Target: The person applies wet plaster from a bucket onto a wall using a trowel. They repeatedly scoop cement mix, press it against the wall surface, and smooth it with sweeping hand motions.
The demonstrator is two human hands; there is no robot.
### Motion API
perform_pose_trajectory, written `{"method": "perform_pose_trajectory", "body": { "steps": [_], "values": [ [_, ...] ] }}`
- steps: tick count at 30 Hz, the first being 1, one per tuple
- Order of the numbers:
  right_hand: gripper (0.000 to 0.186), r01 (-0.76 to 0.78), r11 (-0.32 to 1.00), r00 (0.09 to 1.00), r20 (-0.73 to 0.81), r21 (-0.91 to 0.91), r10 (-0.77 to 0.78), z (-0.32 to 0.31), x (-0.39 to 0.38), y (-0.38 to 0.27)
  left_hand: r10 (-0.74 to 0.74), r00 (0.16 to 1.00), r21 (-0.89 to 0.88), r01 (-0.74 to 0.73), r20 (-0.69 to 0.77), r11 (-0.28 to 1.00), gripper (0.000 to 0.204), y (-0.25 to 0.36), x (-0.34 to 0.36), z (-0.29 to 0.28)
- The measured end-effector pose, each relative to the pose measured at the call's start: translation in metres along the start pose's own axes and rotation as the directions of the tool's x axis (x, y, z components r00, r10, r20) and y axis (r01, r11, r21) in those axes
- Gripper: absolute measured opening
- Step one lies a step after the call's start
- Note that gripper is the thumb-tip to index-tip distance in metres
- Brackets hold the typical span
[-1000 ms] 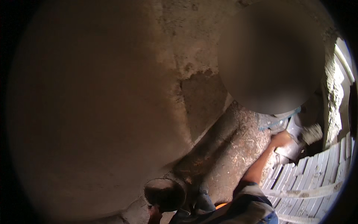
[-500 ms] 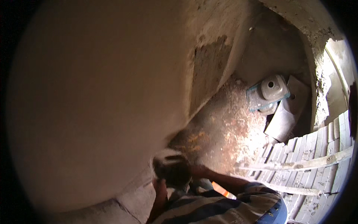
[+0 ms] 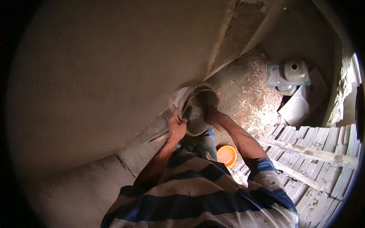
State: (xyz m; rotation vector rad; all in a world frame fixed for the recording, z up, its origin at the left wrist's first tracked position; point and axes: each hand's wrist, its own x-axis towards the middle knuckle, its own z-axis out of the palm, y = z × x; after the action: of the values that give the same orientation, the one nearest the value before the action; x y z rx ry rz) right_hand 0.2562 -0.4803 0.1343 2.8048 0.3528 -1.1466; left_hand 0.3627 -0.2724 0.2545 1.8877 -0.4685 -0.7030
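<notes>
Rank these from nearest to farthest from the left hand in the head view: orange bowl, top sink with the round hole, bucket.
From the left hand:
1. Bucket: touching it, the hand at its left side.
2. Orange bowl: to the right and lower in the picture.
3. Top sink: farthest, at upper right.

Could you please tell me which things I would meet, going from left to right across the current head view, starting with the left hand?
Left hand → round bucket → orange bowl → metal sink. The right hand overlaps the bucket, so I leave it out.
</notes>
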Motion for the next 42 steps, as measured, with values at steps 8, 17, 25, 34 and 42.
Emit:
{"method": "perform_pose_trajectory", "body": {
  "steps": [8, 17, 25, 34, 42],
  "values": [
    [0.039, 0.485, 0.084, 0.83, -0.488, 0.871, 0.27, -0.015, -0.062, -0.098, -0.261, 0.919, -0.025, 0.281, 0.295, 0.959, 0.056, 0.015, -0.002, -0.02],
    [0.012, 0.519, -0.524, 0.845, -0.31, 0.675, 0.437, 0.004, -0.085, -0.081, -0.111, 0.981, -0.4, 0.166, 0.158, 0.901, 0.053, -0.01, 0.032, 0.041],
    [0.016, 0.544, -0.758, 0.825, -0.065, 0.36, 0.561, -0.014, -0.174, -0.025, -0.639, 0.761, -0.353, 0.631, 0.11, 0.69, 0.074, 0.048, 0.073, 0.138],
    [0.026, 0.968, -0.146, 0.12, 0.133, 0.204, 0.984, -0.033, -0.306, 0.087, -0.488, 0.794, -0.633, 0.594, 0.363, 0.496, 0.045, -0.041, 0.125, 0.134],
    [0.036, 0.03, 0.074, -0.976, 0.045, 0.997, -0.213, -0.006, -0.404, 0.254, -0.45, 0.893, -0.451, 0.41, 0.023, 0.793, 0.02, -0.166, 0.106, 0.079]
  ]
}}
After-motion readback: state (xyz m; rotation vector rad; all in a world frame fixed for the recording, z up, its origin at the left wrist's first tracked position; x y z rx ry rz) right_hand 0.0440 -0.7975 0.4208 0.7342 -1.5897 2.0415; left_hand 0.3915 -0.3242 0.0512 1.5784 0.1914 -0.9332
